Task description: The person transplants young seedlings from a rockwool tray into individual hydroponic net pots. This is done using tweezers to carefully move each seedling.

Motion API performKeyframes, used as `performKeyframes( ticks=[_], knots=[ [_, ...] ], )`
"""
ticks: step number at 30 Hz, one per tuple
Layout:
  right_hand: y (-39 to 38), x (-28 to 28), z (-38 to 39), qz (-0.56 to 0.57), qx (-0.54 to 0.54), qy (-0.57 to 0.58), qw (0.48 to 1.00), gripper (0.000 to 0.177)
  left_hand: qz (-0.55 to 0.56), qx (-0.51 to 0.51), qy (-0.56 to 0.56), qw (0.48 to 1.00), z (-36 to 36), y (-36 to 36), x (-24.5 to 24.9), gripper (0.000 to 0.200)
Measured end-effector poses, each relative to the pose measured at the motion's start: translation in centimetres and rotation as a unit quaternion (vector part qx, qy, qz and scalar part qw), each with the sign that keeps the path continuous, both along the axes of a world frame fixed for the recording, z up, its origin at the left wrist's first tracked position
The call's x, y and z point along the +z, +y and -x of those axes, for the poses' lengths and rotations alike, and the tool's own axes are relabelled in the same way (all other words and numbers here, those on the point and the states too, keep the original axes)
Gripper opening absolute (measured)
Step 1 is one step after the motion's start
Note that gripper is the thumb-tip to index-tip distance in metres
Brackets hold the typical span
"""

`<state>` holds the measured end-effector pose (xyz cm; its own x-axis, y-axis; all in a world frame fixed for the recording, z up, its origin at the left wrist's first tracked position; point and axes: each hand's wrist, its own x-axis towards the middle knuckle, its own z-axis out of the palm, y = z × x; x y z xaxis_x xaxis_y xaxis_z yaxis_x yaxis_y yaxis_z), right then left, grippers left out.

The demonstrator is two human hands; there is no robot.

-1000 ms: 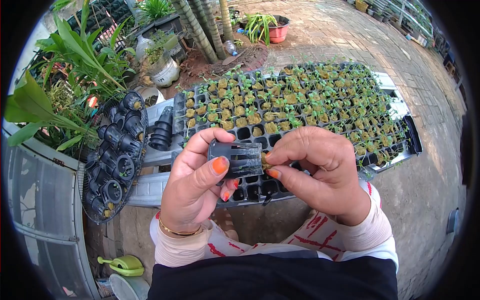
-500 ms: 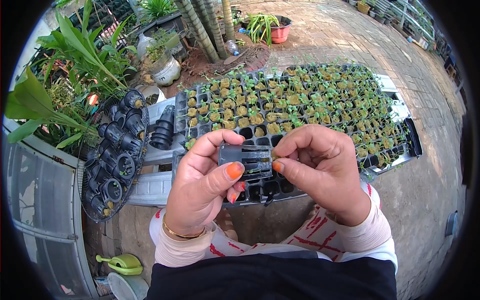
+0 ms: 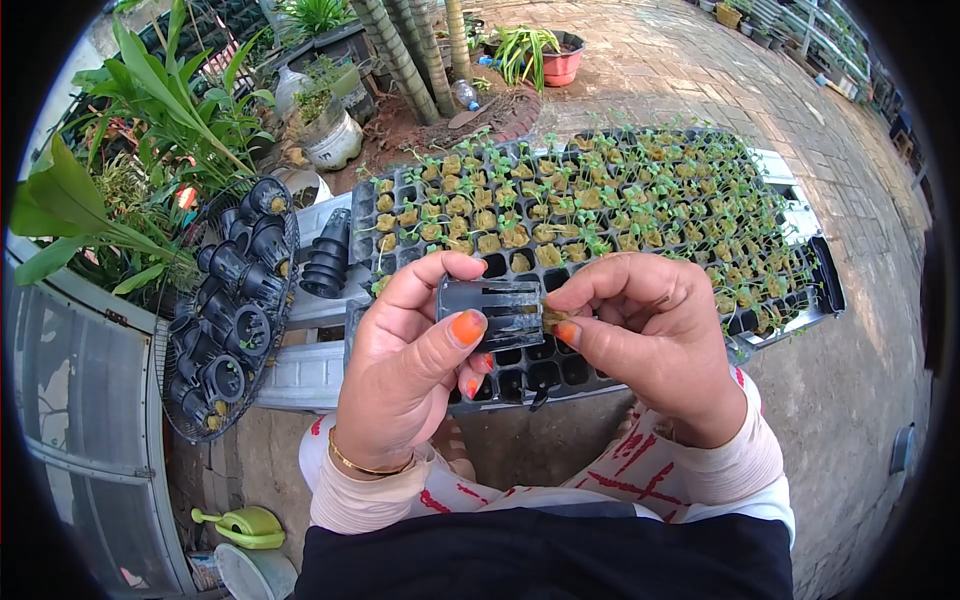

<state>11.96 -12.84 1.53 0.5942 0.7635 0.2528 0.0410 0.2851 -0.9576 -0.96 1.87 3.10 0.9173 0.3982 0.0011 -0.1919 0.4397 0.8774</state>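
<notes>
- Net cup (image 3: pixel 485 305) looked black, its slotted end toward three o'clock.
- Left hand (image 3: pixel 400 365) gripped it.
- Right hand (image 3: pixel 655 345) pinched a brownish plug (image 3: pixel 550 317) there.

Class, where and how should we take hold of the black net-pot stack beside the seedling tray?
Probably across the overlapping rims at the stack's near end, coming from above on the near side, fingers to its left and right. The rims form its widest, ridged part; the body narrows away between basket and seedling tray.
</notes>
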Motion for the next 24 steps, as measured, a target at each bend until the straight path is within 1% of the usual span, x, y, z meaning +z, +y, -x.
performKeyframes(
  ticks=[2,4,5,7,11,13,14,16,17,19,20,21,23,24],
  knots=[
    [0.2,-0.1,0.2,0.003,-0.006,0.012,1.0,0.016,-0.002,0.0,0.004,1.0,-0.1,-0.1,0.0,0.038],
    [0.4,-0.2,0.4,0.016,-0.066,-0.035,0.997,0.015,-0.004,0.0,0.009,1.0,-0.1,-0.2,0.1,0.038],
    [0.4,-0.2,0.5,0.016,-0.066,-0.034,0.997,0.015,0.001,-0.002,0.012,1.0,-0.1,-0.1,0.1,0.038],
    [0.4,-0.2,0.6,0.001,-0.068,-0.084,0.994,0.015,0.006,-0.003,0.017,1.0,-0.1,-0.1,0.1,0.037],
    [0.3,0.3,0.5,0.016,-0.067,-0.114,0.991,0.014,-0.005,-0.005,0.002,1.0,-0.1,0.0,-0.1,0.038],
    [0.4,0.2,0.2,-0.014,-0.064,-0.167,0.984,0.014,0.0,-0.014,0.0,1.0,0.0,0.2,-0.1,0.038],
    [0.2,0.4,0.1,-0.015,-0.065,-0.167,0.984,0.014,0.013,-0.022,-0.001,1.0,0.0,0.4,-0.2,0.039],
    [-0.1,0.7,-0.2,-0.001,-0.018,-0.068,0.998,0.018,0.026,-0.03,-0.001,0.999,0.0,0.6,-0.2,0.039],
    [-0.1,0.8,-0.3,-0.001,-0.017,-0.068,0.998,0.018,0.042,-0.034,0.0,0.999,0.0,0.6,-0.2,0.039],
    [-0.1,0.8,-0.7,-0.037,-0.044,-0.027,0.998,0.025,0.059,-0.038,0.001,0.998,0.0,0.7,-0.2,0.039],
    [-0.3,0.9,-0.8,-0.029,-0.036,-0.038,0.998,0.03,0.058,-0.041,0.0,0.997,0.1,0.8,-0.2,0.038],
    [-0.3,0.8,-0.9,-0.029,-0.037,-0.038,0.998,0.03,0.058,-0.044,0.0,0.997,0.1,0.8,-0.2,0.038],
    [-0.3,0.5,-0.9,-0.029,-0.022,-0.122,0.992,0.031,0.055,-0.044,-0.002,0.998,0.0,0.8,-0.3,0.038],
    [0.1,0.3,-1.0,-0.057,-0.033,-0.181,0.981,0.031,0.052,-0.043,-0.003,0.998,0.0,0.8,-0.4,0.037]
  ],
)
